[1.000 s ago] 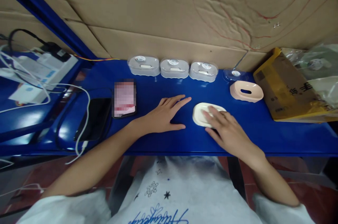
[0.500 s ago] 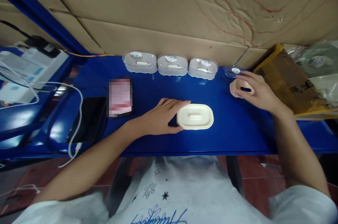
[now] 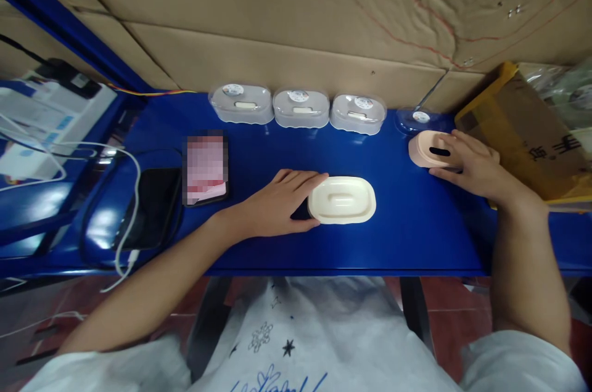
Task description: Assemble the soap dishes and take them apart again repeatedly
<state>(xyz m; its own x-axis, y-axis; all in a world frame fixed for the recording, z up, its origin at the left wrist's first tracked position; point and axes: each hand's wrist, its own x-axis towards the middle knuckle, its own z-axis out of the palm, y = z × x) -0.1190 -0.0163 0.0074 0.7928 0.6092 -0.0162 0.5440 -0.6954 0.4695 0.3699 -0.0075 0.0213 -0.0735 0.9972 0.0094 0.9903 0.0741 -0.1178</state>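
My left hand (image 3: pixel 282 204) grips the left end of a cream oval dish-like piece (image 3: pixel 340 200), thumb at its near edge and fingers at its far edge. The piece has a raised bar in its middle and lies on the blue table. My right hand (image 3: pixel 476 164) straddles a peach oval box (image 3: pixel 420 150) with a dark slot in its top. The thumb is along the box's near side, the fingers over its top and far side. A clear plastic cover (image 3: pixel 407 121) with a round label lies just behind the box.
Three clear-covered oval boxes (image 3: pixel 303 110) line the back of the blue table (image 3: pixel 296 253). A phone with a blurred screen (image 3: pixel 206 167) and a dark phone (image 3: pixel 152 207) lie left, near a white power strip (image 3: pixel 41 127) and cables. A cardboard carton (image 3: pixel 531 139) stands right.
My right hand has slid rightward along the peach box, baring more of its left end and slot. The box and my left hand with the cream piece have stayed in place; the view has shifted slightly.
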